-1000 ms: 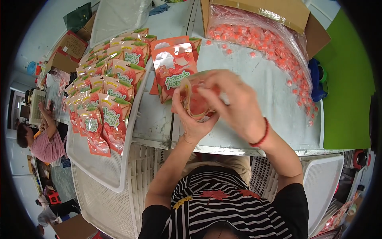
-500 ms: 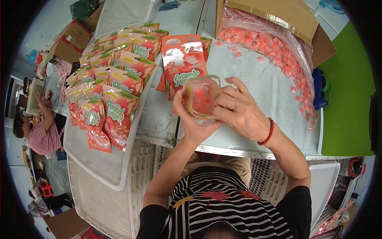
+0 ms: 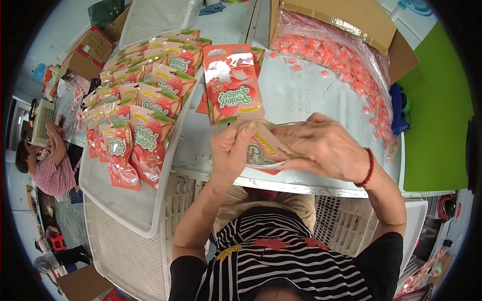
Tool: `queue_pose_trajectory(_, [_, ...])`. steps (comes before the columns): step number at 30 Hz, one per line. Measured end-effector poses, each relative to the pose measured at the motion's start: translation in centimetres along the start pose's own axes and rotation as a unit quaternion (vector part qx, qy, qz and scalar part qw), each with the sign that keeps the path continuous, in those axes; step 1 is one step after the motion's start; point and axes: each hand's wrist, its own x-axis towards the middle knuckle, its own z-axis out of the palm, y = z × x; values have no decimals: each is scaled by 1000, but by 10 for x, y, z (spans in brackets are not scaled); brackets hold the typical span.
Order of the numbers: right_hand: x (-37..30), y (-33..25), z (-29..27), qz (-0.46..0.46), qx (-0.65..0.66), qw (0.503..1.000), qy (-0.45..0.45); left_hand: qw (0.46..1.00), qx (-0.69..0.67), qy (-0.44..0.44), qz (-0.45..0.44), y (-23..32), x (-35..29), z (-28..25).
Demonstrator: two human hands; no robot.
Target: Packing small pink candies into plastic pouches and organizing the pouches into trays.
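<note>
Between my hands, just over the table's front edge, is a pink and red candy pouch (image 3: 263, 148). My left hand (image 3: 232, 148) pinches its left upper corner between thumb and fingers. At the other end my right hand (image 3: 321, 148), blurred by motion, grips the pouch's top edge; a red bead bracelet circles that wrist. The pouch is tilted and its contents are hidden now. Beyond my left hand lies a stack of flat pouches (image 3: 232, 88) of the same print. Individually wrapped red candies (image 3: 346, 65) spill from a plastic-lined carton (image 3: 346, 17) at the far right.
On the left, a white mesh tray (image 3: 155, 205) holds rows of filled pouches (image 3: 150, 143), overhanging the table. A green panel (image 3: 437, 115) borders the right side, with a blue tape dispenser (image 3: 399, 108) beside it. Another person (image 3: 47, 170) works at the far left.
The pouch was upright with its mouth open, candies visible inside. Now it is tipped sideways and its mouth is drawn flatter. My hands have moved apart, the right one further right.
</note>
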Motion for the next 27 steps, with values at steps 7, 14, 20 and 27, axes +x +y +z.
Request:
queue_pose_trajectory(7, [-8,4,21,11,-77,991,-109,997,63,-1,51,1,-10,11])
queue_pose_trajectory(14, [-17,-24,22,16,-202,968,151,993,89,-1,79,-1,-12,-7])
queue_pose_trajectory(20, [-16,12,17,160,-4,984,78,988,145,3,57,4,-21,-11])
queue_pose_trajectory(27, [-2,-8,16,112,-7,991,75,987,-95,-8,-129,-4,-28,-28])
